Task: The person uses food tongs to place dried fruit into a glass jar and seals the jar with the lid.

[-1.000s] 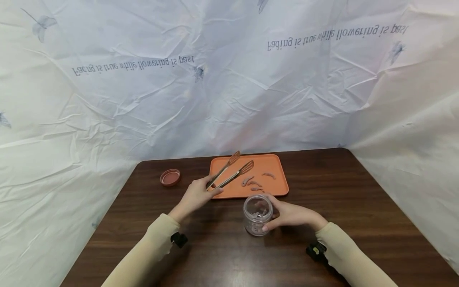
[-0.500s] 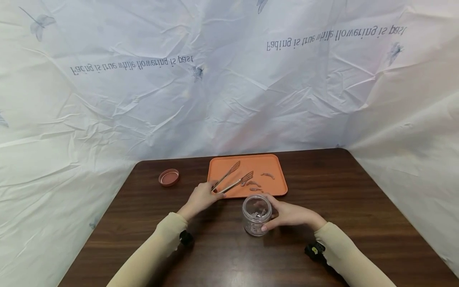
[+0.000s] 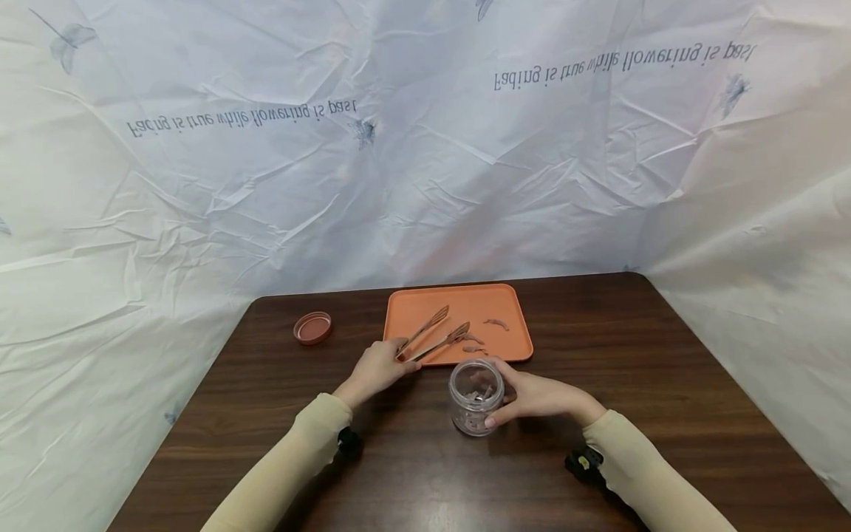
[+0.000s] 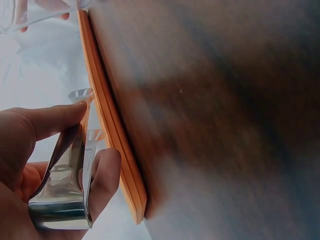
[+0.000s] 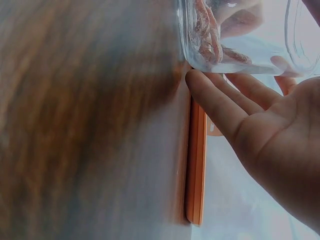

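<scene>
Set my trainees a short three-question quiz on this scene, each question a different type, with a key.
1. Which hand holds the tongs?
2. True or false: in the head view, the lid lies left of the tray.
3. What is inside the jar? A: the tongs; B: the lid; C: small pieces.

Key: 1. The left hand. 2. True. 3. C.

Right of the tray, the surface leaves a wide lane; a narrower one separates lid and tray. The jar blocks the near approach; the left hand and tongs crowd the tray's near left corner.
</scene>
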Available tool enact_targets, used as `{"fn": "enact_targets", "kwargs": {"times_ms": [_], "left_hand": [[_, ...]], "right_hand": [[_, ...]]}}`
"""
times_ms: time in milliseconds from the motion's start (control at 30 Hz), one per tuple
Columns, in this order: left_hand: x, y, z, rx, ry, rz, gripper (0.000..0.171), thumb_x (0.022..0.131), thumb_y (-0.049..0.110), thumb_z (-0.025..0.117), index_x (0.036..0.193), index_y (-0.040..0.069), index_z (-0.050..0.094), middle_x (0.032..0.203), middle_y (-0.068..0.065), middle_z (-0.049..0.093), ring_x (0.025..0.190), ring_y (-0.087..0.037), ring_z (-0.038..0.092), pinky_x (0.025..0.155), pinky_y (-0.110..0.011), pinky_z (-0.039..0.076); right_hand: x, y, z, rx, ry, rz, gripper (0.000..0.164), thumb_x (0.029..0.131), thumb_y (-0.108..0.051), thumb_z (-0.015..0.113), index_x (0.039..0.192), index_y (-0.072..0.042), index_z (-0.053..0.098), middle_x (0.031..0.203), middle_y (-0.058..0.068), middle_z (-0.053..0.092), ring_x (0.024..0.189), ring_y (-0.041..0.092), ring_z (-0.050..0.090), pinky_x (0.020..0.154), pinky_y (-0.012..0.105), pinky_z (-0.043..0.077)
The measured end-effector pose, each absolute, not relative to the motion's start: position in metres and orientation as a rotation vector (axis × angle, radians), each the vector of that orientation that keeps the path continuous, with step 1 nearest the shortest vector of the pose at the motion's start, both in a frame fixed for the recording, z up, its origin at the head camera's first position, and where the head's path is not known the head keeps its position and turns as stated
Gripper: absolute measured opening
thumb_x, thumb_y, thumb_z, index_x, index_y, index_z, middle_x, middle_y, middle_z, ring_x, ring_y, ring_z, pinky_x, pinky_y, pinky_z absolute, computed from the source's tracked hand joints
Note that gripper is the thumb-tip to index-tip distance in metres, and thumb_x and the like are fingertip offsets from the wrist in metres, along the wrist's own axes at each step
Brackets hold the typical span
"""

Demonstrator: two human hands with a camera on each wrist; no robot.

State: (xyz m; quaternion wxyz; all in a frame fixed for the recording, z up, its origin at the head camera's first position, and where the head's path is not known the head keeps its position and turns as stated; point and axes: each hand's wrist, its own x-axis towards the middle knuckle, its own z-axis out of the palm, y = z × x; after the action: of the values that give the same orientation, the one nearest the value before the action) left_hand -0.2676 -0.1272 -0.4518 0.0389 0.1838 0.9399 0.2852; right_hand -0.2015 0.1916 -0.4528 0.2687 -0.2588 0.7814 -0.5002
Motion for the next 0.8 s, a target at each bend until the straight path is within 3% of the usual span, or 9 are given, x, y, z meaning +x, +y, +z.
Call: {"fn": "enact_targets", "kwargs": {"times_ms": [333, 633, 800], "left_hand": [[-0.2688, -0.1316, -0.4536, 0.577, 2.930, 0.828, 0.044, 0.094, 0.024, 0.074, 0.134, 0.006, 0.064, 0.090, -0.005, 0.068, 0.060, -0.013, 0.057, 0.053, -0.032, 0.045], [-0.2674, -0.1298, -0.4483, 0.622, 2.977, 0.832, 0.028, 0.094, 0.018, 0.074, 0.120, 0.008, 0.073, 0.082, -0.001, 0.067, 0.054, -0.014, 0.050, 0.050, -0.030, 0.038], [-0.2670, -0.1315, -0.4498, 0.622, 2.978, 0.841, 0.029, 0.093, 0.019, 0.075, 0.120, 0.008, 0.074, 0.081, 0.000, 0.068, 0.052, -0.012, 0.049, 0.049, -0.028, 0.038]], "right_hand": [[-0.2030, 0.1928, -0.4544, -0.707, 2.086, -1.365, 0.104, 0.088, -0.029, 0.081, 0.162, -0.017, 0.009, 0.146, 0.014, 0.046, 0.124, 0.027, 0.059, 0.098, 0.041, 0.048], [-0.2032, 0.1930, -0.4535, -0.684, 2.106, -1.359, 0.108, 0.087, -0.031, 0.082, 0.163, -0.015, 0.007, 0.148, 0.013, 0.044, 0.126, 0.026, 0.057, 0.101, 0.043, 0.046], [-0.2020, 0.1926, -0.4552, -0.682, 2.099, -1.354, 0.107, 0.087, -0.031, 0.082, 0.163, -0.016, 0.007, 0.145, 0.013, 0.047, 0.123, 0.026, 0.060, 0.098, 0.042, 0.047]]}}
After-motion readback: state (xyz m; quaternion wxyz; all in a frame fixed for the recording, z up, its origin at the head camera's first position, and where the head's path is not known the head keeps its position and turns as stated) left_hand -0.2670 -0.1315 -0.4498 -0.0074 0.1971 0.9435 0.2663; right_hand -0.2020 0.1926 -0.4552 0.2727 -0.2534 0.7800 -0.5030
